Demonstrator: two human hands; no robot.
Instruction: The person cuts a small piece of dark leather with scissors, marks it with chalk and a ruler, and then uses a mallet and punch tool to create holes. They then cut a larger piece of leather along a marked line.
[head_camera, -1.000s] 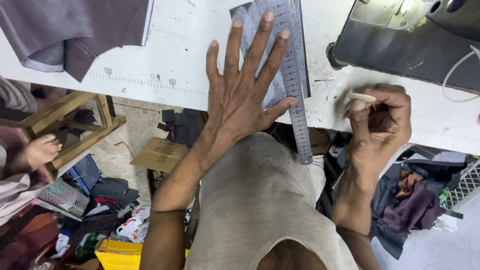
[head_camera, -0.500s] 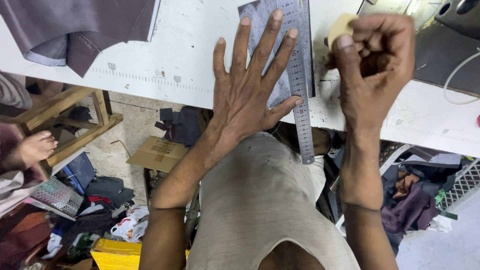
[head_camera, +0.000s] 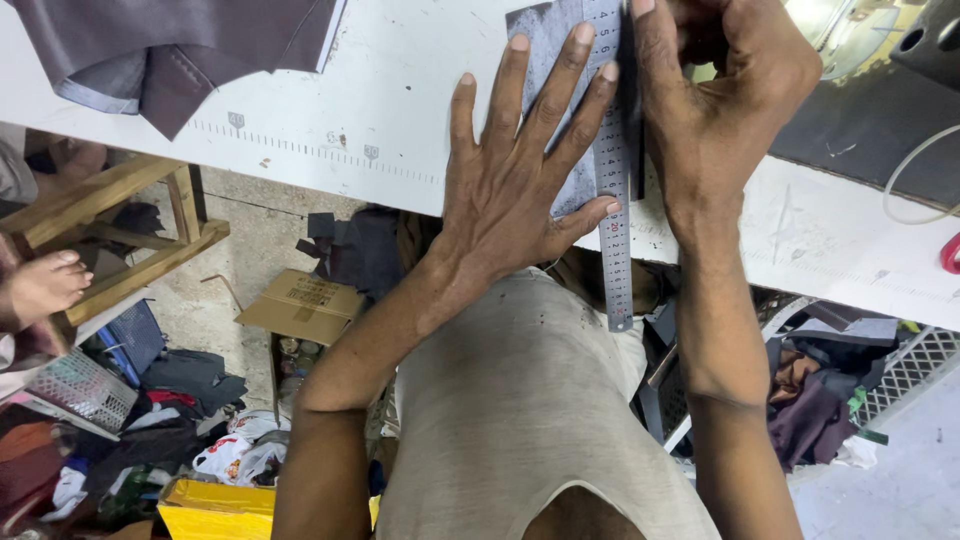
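White table (head_camera: 330, 130), ruler (head_camera: 612, 200) beside left hand (head_camera: 510, 190)

Top end of the metal ruler (head_camera: 614, 180) cut off by the upper edge, likewise the grey fabric piece (head_camera: 560, 60) under the left hand (head_camera: 510, 200). Whatever sits inside the curled right hand (head_camera: 720, 100) hidden by its own fingers, possibly chalk. Brown cloth (head_camera: 190, 50) cropped at top. Ruler markings too small to read.

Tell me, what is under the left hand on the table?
The left hand presses flat on a grey cloth piece, beside the steel ruler. Cloth shows between the fingers; the part beneath the palm is hidden.
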